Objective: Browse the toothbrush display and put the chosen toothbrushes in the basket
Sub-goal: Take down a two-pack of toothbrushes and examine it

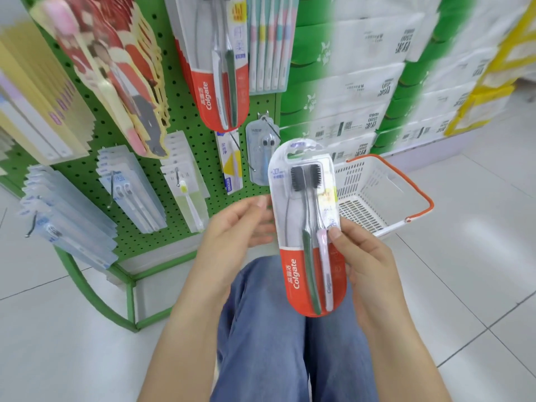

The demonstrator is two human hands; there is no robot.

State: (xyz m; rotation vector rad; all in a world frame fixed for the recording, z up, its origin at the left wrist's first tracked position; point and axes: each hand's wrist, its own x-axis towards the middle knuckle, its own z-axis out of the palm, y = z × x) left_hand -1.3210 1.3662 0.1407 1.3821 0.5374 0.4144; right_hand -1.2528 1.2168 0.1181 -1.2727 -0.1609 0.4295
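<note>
A shop, prob. supermarket aisle: green pegboard rack (pixel 185 117) w/ carded toothbrush packs (pixel 220 62) on hooks at upper left, stacked tissue multipacks (pixel 356 82) upper right, white plastic basket (pixel 377 195) on tiled floor (pixel 464 256) mid-right.

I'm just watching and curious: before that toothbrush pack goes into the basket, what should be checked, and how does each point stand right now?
1. Pack held firmly: ok, the right hand pinches its right edge, thumb on the front.
2. Left hand free to help: ok, fingers relaxed at the pack's left edge.
3. Basket within reach: ok, it sits on the floor just behind the pack.
4. Basket handle out of the way: ok, it is swung to the far side, so the opening is uncovered.
5. Room in the basket: ok, the visible bottom is bare.
6. Pack undamaged: cannot tell, the picture is blurred.
</note>
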